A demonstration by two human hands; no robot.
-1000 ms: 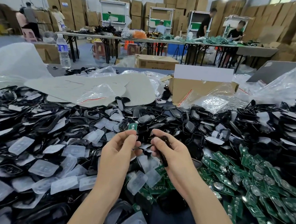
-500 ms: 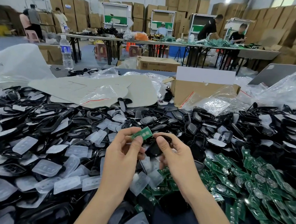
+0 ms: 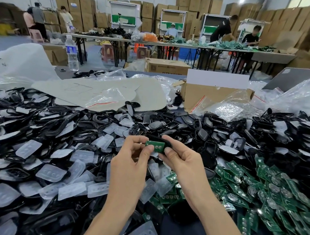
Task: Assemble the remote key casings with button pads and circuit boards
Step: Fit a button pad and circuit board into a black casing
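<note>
My left hand [image 3: 129,169] pinches a small green circuit board [image 3: 155,145] between thumb and fingers. The board lies flat against a black key casing [image 3: 168,141], which my right hand [image 3: 182,162] grips from the right side. Both are held up above the table's middle. Translucent button pads [image 3: 51,172] lie scattered at the left and under my hands. A heap of green circuit boards [image 3: 268,192] fills the right. Black casings [image 3: 170,122] are piled behind and around.
An open cardboard box [image 3: 215,96] and clear plastic bags [image 3: 225,109] stand behind the casings. A flat grey sheet [image 3: 88,90] and a water bottle [image 3: 71,53] are at the back left. People work at long tables [image 3: 157,43] farther back.
My left hand has turned the circuit board flat and brought it right onto the casing. My right hand has lifted the casing up to meet it.
</note>
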